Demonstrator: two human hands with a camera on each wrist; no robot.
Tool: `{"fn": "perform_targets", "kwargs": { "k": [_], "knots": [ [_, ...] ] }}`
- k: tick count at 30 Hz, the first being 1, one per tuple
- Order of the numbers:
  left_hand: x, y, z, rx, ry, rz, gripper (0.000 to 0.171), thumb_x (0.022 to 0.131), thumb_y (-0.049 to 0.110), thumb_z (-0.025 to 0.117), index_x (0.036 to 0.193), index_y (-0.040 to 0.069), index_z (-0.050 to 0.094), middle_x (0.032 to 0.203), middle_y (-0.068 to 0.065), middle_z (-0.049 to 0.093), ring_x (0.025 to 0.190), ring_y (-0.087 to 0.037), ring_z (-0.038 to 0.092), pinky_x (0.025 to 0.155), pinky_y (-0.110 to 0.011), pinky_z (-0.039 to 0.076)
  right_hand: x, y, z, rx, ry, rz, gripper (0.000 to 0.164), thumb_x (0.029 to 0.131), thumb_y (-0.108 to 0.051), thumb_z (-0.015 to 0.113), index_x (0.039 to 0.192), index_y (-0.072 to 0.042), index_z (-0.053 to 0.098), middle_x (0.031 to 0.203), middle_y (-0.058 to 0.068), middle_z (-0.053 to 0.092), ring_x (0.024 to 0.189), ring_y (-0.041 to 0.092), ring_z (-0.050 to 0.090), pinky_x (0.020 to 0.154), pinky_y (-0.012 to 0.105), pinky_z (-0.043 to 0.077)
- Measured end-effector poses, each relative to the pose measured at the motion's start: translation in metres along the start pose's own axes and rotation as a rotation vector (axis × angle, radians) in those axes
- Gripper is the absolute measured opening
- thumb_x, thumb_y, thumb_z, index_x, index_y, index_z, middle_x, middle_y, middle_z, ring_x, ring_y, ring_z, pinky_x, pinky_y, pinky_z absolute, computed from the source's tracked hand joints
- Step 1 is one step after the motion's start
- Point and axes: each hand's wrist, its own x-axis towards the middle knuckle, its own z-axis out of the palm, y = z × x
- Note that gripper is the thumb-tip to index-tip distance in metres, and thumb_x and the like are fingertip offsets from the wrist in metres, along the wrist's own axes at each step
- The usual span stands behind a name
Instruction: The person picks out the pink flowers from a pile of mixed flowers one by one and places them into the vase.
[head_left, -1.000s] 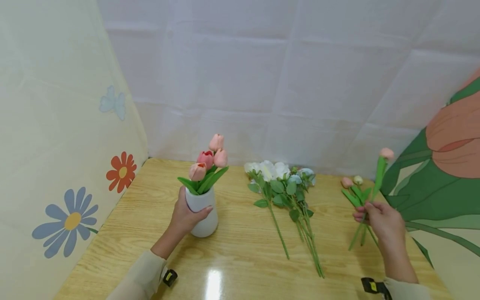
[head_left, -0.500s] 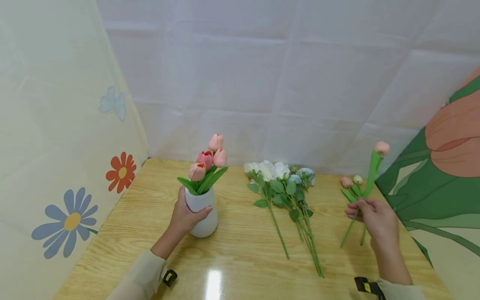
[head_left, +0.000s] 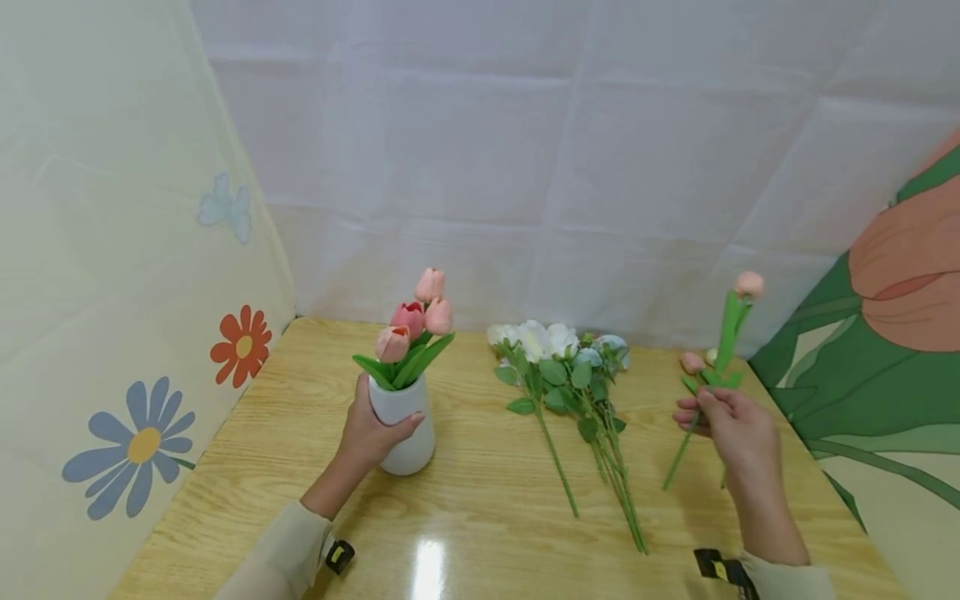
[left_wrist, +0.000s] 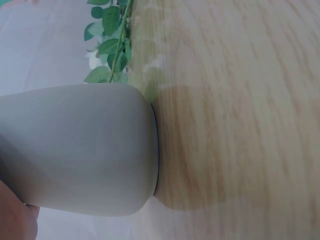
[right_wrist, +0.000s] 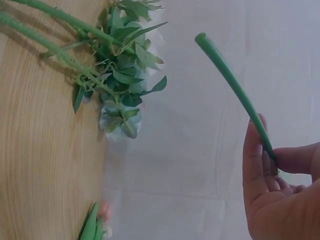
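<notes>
A white vase (head_left: 409, 450) stands on the table, holding several pink tulips (head_left: 408, 320) with green leaves. My left hand (head_left: 372, 433) grips the vase round its side, thumb across the front; in the left wrist view the vase's base (left_wrist: 115, 150) meets the wood. At the right, my right hand (head_left: 738, 433) pinches the stem of a pale pink tulip (head_left: 748, 285) between thumb and fingers. Its green stem (right_wrist: 230, 77) sticks out from the fingers in the right wrist view. Behind that hand lie a pink tulip (head_left: 692, 362) and a whitish tulip, both partly hidden.
White flowers (head_left: 534, 340) and pale blue flowers (head_left: 613, 350) with long leafy stems lie mid-table, between the two hands. A pale cloth (head_left: 465, 167) hangs behind the table (head_left: 480, 533). Printed floral cloths flank it on both sides.
My right hand has moved left with the pink tulip, lifting it a little off the spot beside the lying tulips. My left hand and the vase have stayed put.
</notes>
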Motion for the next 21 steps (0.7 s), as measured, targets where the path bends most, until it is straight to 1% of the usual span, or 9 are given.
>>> {"fn": "perform_targets", "kwargs": {
  "k": [3, 7, 10, 15, 17, 21],
  "knots": [
    [0.0, 0.0, 0.0, -0.002, 0.004, -0.001, 0.085, 0.078, 0.012, 0.086, 0.143, 0.006, 0.031, 0.131, -0.018, 0.056, 0.116, -0.035, 0.056, 0.098, -0.056, 0.046, -0.002, -0.004, 0.004, 0.055, -0.002, 0.0, 0.015, 0.105, -0.016, 0.054, 0.111, -0.003, 0.056, 0.078, -0.012, 0.073, 0.068, 0.004, 0.072, 0.065, 0.021, 0.058],
    [0.0, 0.001, 0.0, -0.001, 0.008, -0.006, 0.086, 0.078, 0.012, 0.086, 0.143, 0.006, 0.031, 0.131, -0.018, 0.056, 0.115, -0.035, 0.056, 0.098, -0.056, 0.047, -0.005, -0.008, 0.011, 0.059, -0.013, -0.014, 0.014, 0.105, -0.015, 0.053, 0.11, -0.003, 0.057, 0.079, -0.011, 0.074, 0.07, 0.005, 0.072, 0.066, 0.022, 0.058],
    [0.0, 0.001, 0.0, 0.003, 0.008, -0.019, 0.087, 0.078, 0.013, 0.086, 0.144, 0.007, 0.031, 0.131, -0.018, 0.056, 0.116, -0.035, 0.056, 0.098, -0.056, 0.046, -0.007, -0.011, 0.017, 0.046, -0.023, -0.033, 0.019, 0.105, -0.015, 0.053, 0.114, 0.001, 0.056, 0.08, -0.011, 0.074, 0.07, 0.004, 0.072, 0.067, 0.021, 0.058],
    [0.0, 0.001, -0.001, 0.001, 0.006, -0.032, 0.087, 0.077, 0.013, 0.087, 0.144, 0.008, 0.031, 0.132, -0.018, 0.056, 0.116, -0.034, 0.056, 0.099, -0.056, 0.046, -0.009, -0.013, 0.028, 0.007, -0.028, -0.044, 0.029, 0.106, -0.017, 0.051, 0.124, 0.006, 0.053, 0.081, -0.013, 0.073, 0.071, 0.004, 0.071, 0.067, 0.02, 0.057],
    [0.0, 0.0, 0.0, 0.002, 0.005, -0.031, 0.087, 0.077, 0.014, 0.087, 0.144, 0.007, 0.031, 0.132, -0.018, 0.056, 0.116, -0.034, 0.056, 0.099, -0.056, 0.046, -0.01, -0.014, 0.032, 0.006, -0.029, -0.036, 0.03, 0.106, -0.017, 0.051, 0.125, 0.007, 0.052, 0.081, -0.013, 0.073, 0.071, 0.004, 0.071, 0.068, 0.02, 0.057],
    [0.0, 0.001, 0.0, 0.004, 0.001, -0.021, 0.087, 0.078, 0.014, 0.087, 0.144, 0.007, 0.03, 0.132, -0.017, 0.056, 0.116, -0.034, 0.056, 0.099, -0.056, 0.046, -0.011, -0.016, 0.041, -0.012, -0.032, -0.045, 0.03, 0.107, -0.017, 0.051, 0.125, 0.007, 0.053, 0.081, -0.014, 0.073, 0.072, 0.004, 0.071, 0.069, 0.021, 0.058]
  ]
}}
